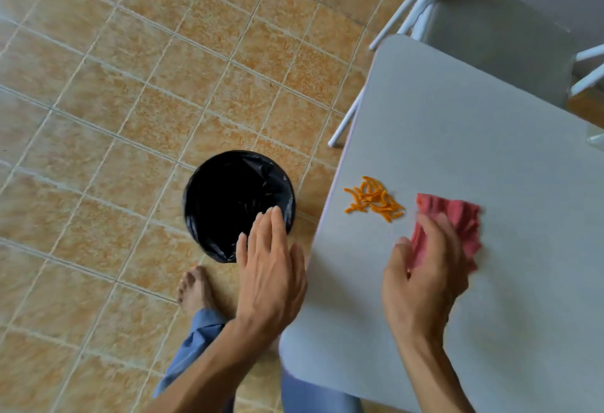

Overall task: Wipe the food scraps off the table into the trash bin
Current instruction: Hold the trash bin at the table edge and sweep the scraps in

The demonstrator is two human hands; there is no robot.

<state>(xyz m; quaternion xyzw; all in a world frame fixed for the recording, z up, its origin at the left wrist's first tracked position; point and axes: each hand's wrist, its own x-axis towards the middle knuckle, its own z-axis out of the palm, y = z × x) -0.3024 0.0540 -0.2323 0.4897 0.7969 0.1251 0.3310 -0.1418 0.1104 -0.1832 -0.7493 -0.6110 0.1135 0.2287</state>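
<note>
- Step in hand: sweep under way; food scraps, a loose pile of thin orange strips, lie near the table edge facing the trash bin
- Right hand: fingers closed around a crumpled pink cloth, just beside the scraps
- Left hand: flat, fingers straight and together, holding nothing, at the table edge
- Next move, as judged: push the pile over the edge; the round, black-bagged bin stands apart on the tiled floor, so catching or repositioning may be needed
- Table surface: smooth grey, rounded corners

Bare forearms, bare foot, blue trousers with rolled cuff.
</note>
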